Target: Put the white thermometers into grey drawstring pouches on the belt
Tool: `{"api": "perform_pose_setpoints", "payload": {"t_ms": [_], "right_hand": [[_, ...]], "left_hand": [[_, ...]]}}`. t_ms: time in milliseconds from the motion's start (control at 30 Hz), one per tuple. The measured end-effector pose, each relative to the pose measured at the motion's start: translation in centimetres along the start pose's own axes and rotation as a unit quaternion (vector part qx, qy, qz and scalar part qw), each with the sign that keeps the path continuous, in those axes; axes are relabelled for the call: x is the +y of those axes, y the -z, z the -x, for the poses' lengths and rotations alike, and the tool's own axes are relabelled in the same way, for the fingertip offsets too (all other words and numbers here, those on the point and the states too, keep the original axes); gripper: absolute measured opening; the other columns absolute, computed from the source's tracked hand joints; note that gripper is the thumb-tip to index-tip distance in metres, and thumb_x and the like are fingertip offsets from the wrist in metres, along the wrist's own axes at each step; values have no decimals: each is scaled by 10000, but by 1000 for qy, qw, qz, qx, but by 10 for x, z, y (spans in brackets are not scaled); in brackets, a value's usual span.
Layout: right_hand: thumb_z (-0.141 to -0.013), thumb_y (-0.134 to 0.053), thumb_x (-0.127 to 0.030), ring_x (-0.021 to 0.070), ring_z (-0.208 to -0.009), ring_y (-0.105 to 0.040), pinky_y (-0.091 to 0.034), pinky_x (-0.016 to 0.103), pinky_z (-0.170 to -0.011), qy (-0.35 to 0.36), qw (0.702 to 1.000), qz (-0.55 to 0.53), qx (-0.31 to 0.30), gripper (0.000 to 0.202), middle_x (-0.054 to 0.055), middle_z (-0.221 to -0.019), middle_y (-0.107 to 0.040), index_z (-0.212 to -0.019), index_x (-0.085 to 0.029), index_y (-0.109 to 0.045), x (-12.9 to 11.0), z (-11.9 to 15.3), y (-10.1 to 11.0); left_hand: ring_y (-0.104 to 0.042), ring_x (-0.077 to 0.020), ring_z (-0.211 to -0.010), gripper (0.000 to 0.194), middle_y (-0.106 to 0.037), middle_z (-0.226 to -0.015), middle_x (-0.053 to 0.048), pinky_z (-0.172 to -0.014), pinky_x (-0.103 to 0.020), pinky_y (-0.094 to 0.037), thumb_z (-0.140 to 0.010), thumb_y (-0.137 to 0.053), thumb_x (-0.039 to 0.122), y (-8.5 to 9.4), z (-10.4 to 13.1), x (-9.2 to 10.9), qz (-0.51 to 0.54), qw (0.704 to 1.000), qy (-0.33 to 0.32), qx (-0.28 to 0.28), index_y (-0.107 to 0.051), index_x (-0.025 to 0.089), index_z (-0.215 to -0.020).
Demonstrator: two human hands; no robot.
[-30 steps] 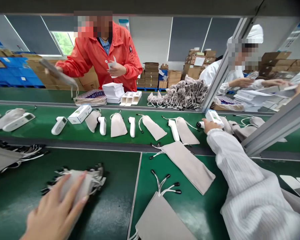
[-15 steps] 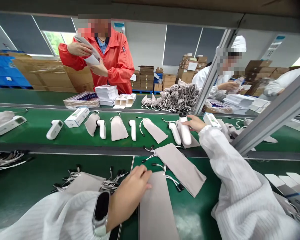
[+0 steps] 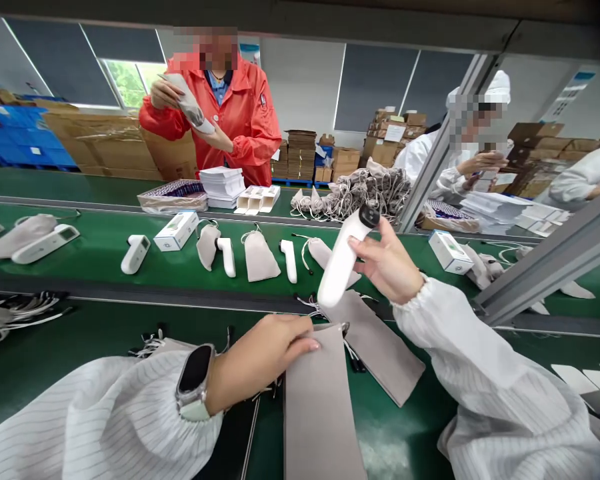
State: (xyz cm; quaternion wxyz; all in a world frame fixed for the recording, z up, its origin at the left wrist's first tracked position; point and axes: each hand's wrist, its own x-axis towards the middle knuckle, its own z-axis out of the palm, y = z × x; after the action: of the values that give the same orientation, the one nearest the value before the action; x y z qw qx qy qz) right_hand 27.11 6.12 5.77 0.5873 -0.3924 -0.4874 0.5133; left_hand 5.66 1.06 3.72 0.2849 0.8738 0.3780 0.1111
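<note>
My right hand (image 3: 389, 265) grips a white handheld thermometer (image 3: 341, 260) by its black-tipped head. The thermometer is tilted, its rounded end pointing down over a grey drawstring pouch (image 3: 323, 407). At that pouch's top edge, my left hand (image 3: 263, 353) pinches the cloth between thumb and fingers. The pouch hangs towards me, its upper end slightly raised; whether its mouth is spread I cannot tell. Beside it lies another grey pouch (image 3: 385, 353), flat on the green surface, with white cords ending in black tips. More pouches (image 3: 165, 345) are partly hidden behind my left forearm.
On the green belt (image 3: 100, 280) beyond stand several thermometers (image 3: 291, 261), small pouches (image 3: 261, 257) and a white box (image 3: 176, 231). A slanted metal post (image 3: 443, 147) rises at right. Across sits a heap of grey pouches (image 3: 365, 190), with a co-worker in red (image 3: 250, 127) behind.
My right hand has lifted the thermometer off the far belt and brought it left and nearer, above the pouch. My left hand stays at the pouch's top edge, now lifting it slightly.
</note>
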Motion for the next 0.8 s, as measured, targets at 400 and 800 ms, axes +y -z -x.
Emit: {"api": "perform_pose_setpoints", "payload": {"t_ms": [400, 800], "right_hand": [[-798, -275, -579, 73, -427, -388, -337, 217, -439, -82, 940, 254, -215, 525, -25, -487, -428, -682, -156, -562, 25, 27, -29], [-573, -683, -336, 140, -775, -544, -439, 288, -738, 38, 917, 174, -356, 461, 19, -857, -575, -968, -164, -519, 33, 27, -40]], "left_hand": [[-475, -120, -716, 194, -463, -769, 11, -647, -221, -367, -822, -423, 355, 23, -19, -1, 66, 973, -15, 221, -532, 197, -792], [-492, -114, -624, 248, -520, -658, 22, -581, -207, -397, -858, -332, 357, 36, -14, 25, 129, 964, -13, 233, -504, 193, -785]]}}
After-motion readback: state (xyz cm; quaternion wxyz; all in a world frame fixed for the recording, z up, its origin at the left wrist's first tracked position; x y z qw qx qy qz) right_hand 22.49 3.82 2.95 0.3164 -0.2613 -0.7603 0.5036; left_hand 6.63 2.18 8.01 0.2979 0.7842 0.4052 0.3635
